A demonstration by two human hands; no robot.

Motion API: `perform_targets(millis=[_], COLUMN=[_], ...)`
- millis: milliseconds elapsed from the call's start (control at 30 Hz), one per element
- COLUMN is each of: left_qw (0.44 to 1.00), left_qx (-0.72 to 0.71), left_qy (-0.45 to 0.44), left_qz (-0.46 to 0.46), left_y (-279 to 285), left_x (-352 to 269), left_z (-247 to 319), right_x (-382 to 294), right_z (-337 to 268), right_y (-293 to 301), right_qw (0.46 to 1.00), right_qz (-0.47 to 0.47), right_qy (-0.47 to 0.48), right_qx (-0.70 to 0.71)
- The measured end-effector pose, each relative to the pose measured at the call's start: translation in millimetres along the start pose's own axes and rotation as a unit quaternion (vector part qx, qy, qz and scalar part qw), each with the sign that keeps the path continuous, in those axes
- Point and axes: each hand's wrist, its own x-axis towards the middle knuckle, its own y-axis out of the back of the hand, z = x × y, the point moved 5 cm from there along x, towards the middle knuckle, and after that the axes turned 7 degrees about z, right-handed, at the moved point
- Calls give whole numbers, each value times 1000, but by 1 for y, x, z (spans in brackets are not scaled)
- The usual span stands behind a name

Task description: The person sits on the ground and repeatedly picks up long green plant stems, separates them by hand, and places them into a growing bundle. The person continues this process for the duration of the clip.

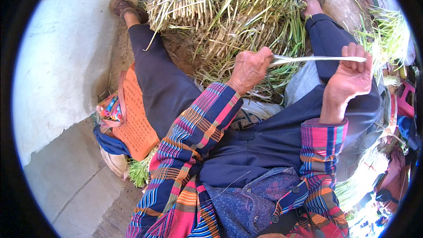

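Observation:
A flat white strip [310, 59], perhaps plant fibre or plastic, is stretched almost level above my lap. My left hand [251, 69] is closed in a fist on its left end, where it splits into a few thinner strands. At the other end, my right hand [350, 72] has its fingers curled, with the strip lying across them; the thumb's grip is partly hidden. Beyond my hands, between my spread legs, lies a thick heap of green and yellow stalks [261, 23]. A bundle with evenly cut ends [195, 11] rests at its upper left.
At left stand a pale wall or panel [66, 56] and an orange bag with printed writing [134, 119], beside a small bag of colourful packets [112, 110]. More pale green stalks [390, 36] lie at right. White woven sacking [302, 81] shows under the heap.

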Motion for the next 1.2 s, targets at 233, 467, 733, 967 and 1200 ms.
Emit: perform_targets(millis=[233, 467, 733, 967, 1200], left_qw=[946, 917, 984, 855, 902], left_qx=[296, 332, -75, -368, -342], left_qy=[122, 196, -133, 191, 190], left_qz=[-49, -106, -94, -313, -183], left_y=[4, 23, -21, -28, -19], left_x=[-17, -17, 9, -14, 10], left_z=[-82, -87, 62, 69, 49], right_x=[15, 29, 11, 11, -39], right_z=[-28, -42, 0, 7, 66], right_y=[18, 21, 11, 9, -2], right_qw=[999, 986, 966, 983, 953], right_qz=[-26, -86, -77, -65, 15], right_qy=[38, -51, -159, -125, -299], right_qx=[22, 136, 188, 122, 44])
